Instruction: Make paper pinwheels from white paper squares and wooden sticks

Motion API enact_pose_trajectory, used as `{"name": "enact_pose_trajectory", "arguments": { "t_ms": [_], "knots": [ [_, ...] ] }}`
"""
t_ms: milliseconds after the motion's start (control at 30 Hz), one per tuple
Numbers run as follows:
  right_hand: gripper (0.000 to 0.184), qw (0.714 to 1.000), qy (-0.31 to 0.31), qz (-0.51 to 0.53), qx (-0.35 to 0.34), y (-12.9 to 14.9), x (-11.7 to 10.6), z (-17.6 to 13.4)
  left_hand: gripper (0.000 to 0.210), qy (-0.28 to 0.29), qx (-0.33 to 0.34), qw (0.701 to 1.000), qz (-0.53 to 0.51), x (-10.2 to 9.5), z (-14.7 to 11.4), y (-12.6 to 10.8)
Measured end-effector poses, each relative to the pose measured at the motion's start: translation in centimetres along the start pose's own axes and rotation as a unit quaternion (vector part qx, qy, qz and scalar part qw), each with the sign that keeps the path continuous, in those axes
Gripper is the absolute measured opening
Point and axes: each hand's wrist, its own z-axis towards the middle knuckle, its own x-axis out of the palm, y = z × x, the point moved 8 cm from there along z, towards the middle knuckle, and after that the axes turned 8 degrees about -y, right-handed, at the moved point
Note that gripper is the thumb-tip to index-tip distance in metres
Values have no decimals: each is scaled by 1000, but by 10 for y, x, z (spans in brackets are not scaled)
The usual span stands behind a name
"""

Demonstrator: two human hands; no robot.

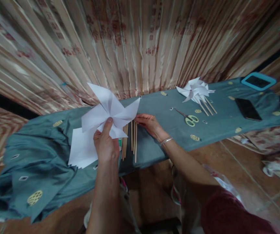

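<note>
Left hand [106,144] is pinching a white paper pinwheel [110,112] at its centre, thumb on top, holding it up above the teal cloth [154,107]. Right hand [148,123] is lying fingers-down on the cloth, fingertips touching the wooden sticks [133,138] just beside the pinwheel; can't tell if it's gripping one. Paper sheets [81,151] are lying under the left hand. Scissors [188,118], finished pinwheels [195,89] and a phone [248,109] are sitting further right.

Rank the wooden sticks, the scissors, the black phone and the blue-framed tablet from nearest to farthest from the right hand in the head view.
From the right hand:
1. Wooden sticks, at its fingertips, just to the left.
2. Scissors, to the right on the cloth.
3. Black phone, farther right.
4. Blue-framed tablet, at the far right end.
</note>
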Motion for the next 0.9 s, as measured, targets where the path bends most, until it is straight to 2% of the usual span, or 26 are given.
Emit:
{"name": "enact_pose_trajectory", "arguments": {
  "t_ms": [133,167,200,267,333,367,433,467,533,700,767,900],
  "knots": [
    [8,994,-26,-94,-41,11,-28,-5,15,21,0,1000,20,9,-5,10],
    [6,984,-37,-157,-69,18,-37,-8,14,26,-3,999,26,12,-6,13],
    [10,959,-46,-255,-112,28,-43,-12,14,28,-7,999,30,14,-8,17],
    [19,859,-41,-471,-195,42,-48,-22,16,32,-16,999,33,18,-11,25],
    [24,751,-8,-615,-240,45,-45,-31,19,40,-21,998,33,23,-14,33],
    [27,713,8,-655,-252,44,-44,-35,22,45,-22,998,33,25,-16,36],
    [29,670,28,-693,-264,41,-44,-40,26,55,-24,998,35,28,-18,42],
    [29,665,34,-697,-266,39,-44,-41,28,59,-25,997,35,29,-19,45],
    [26,676,47,-686,-265,37,-46,-42,30,61,-28,997,34,30,-20,49],
    [25,766,68,-586,-254,39,-62,-37,29,63,-34,997,38,30,-23,58],
    [28,789,65,-557,-251,40,-68,-35,27,67,-36,996,51,30,-24,62],
    [23,802,70,-533,-260,39,-68,-32,25,73,-35,993,82,28,-25,67]
  ]
}}
